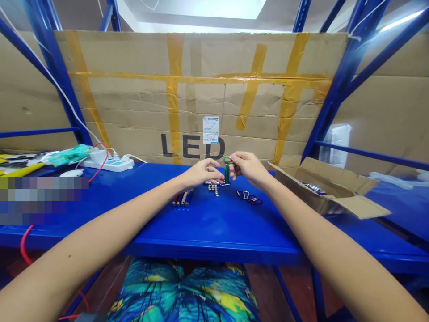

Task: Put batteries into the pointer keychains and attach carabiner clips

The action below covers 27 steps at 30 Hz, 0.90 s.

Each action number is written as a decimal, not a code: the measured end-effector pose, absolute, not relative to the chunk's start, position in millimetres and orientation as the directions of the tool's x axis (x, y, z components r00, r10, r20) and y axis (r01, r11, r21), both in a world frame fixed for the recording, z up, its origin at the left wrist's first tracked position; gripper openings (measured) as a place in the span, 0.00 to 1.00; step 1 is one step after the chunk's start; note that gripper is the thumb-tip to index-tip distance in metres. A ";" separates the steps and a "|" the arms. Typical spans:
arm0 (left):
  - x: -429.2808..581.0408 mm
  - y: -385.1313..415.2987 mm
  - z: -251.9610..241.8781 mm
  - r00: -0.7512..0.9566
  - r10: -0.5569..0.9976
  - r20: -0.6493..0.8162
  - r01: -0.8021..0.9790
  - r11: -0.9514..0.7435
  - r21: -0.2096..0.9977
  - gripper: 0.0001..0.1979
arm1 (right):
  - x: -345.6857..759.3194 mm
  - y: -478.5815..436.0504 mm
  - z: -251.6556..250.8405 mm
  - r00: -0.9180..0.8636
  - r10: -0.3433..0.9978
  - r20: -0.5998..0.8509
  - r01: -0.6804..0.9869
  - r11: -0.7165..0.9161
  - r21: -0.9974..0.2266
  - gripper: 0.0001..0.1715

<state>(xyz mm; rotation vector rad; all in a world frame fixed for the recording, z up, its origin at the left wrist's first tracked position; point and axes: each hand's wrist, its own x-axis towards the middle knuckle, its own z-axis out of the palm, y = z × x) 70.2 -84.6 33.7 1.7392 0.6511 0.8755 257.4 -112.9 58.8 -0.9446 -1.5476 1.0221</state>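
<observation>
Both my hands meet over the middle of the blue shelf (pixel 214 223). My left hand (pixel 201 172) pinches the lower end of a small green tube-shaped keychain light (pixel 227 173), held upright. My right hand (pixel 247 167) pinches the green carabiner clip (pixel 227 159) at its top. Below the hands lie several small pen-like tubes (pixel 182 198), a cluster of tiny silver parts (pixel 213 188), and a few coloured carabiner clips (pixel 250 197) on the shelf.
An open cardboard box (pixel 330 190) sits at the right. A white power strip (pixel 109 163) with a red wire, a teal mask and clutter lie at the left. Taped cardboard marked LED (pixel 192 146) stands behind. Blue rack posts flank both sides.
</observation>
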 end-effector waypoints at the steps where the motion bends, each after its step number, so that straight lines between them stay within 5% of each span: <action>1: 71.7 -85.2 31.8 0.570 0.785 0.242 0.003 -0.297 0.955 0.20 | 257.7 -112.6 58.4 -0.194 0.932 0.307 0.046 0.321 -0.946 0.09; 11: 71.6 -81.2 28.1 0.510 0.787 0.347 0.100 -0.455 0.885 0.10 | 261.5 -112.4 60.2 -0.333 0.924 0.187 -0.065 0.175 -0.982 0.06; 16: 67.1 -82.6 28.4 0.465 0.672 0.576 0.343 -0.737 0.583 0.06 | 268.3 -106.4 53.2 -0.354 0.923 0.150 0.158 0.217 -0.963 0.17; 21: 67.4 -89.7 28.7 0.578 0.554 0.600 0.454 -0.829 0.327 0.04 | 266.4 -105.6 43.8 -0.470 0.869 0.153 0.370 0.351 -0.860 0.13; 27: 67.7 -88.9 28.0 0.575 0.561 0.595 0.456 -0.824 0.336 0.05 | 263.0 -108.6 46.1 -0.486 0.866 0.114 0.295 0.285 -0.912 0.09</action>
